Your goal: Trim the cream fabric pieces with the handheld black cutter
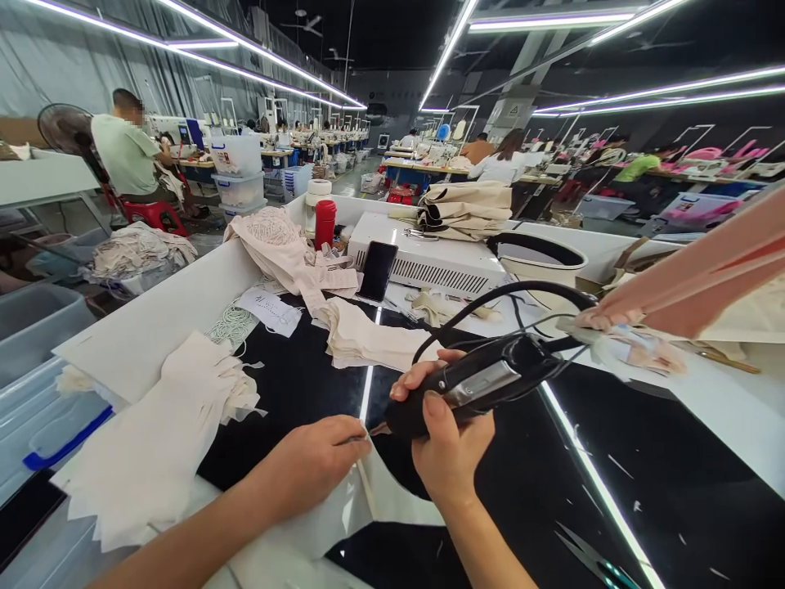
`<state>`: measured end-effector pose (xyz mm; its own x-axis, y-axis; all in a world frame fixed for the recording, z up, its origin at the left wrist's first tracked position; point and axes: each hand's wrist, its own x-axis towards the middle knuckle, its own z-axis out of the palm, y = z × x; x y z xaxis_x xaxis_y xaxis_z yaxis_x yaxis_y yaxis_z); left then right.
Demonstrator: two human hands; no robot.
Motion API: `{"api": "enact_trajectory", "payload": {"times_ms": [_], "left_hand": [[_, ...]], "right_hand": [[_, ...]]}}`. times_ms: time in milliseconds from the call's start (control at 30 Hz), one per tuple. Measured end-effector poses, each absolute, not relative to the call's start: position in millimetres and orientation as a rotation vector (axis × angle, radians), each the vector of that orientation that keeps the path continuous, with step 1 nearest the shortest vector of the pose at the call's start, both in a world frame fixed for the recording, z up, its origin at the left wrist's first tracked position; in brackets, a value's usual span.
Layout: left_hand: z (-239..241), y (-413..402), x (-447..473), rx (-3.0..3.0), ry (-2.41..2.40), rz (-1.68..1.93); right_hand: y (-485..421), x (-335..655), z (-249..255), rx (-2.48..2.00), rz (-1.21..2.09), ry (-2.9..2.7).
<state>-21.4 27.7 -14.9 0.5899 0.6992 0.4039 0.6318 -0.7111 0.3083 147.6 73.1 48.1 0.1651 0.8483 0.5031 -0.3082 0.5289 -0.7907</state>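
Note:
My right hand [446, 438] is wrapped round a black corded hand tool [475, 384] with a silver panel, its tip pointing down-left at the table. My left hand [319, 458] lies fingers-down on a pale sheet of fabric [343, 515] on the glossy black table [540, 491], fingertips pressed together right beside the tool's tip. The tool's black cable [491, 296] loops up and back to the right.
A stack of cream cut pieces [159, 433] lies at the left, more cream fabric [361, 335] behind. A phone [377, 270] leans on a white box [429, 254]; a red bottle [325, 222] stands behind. Scissors [592, 558] lie near right. Seated workers fill the background.

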Motion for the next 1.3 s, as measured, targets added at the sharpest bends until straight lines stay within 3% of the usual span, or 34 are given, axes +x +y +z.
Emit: {"api": "enact_trajectory", "payload": {"times_ms": [1300], "left_hand": [[-4.2,28.9,-25.9,2.777,1.084,0.754]], "right_hand": [[55.3,158.3,51.2,-0.612,0.837,-1.097]]}}
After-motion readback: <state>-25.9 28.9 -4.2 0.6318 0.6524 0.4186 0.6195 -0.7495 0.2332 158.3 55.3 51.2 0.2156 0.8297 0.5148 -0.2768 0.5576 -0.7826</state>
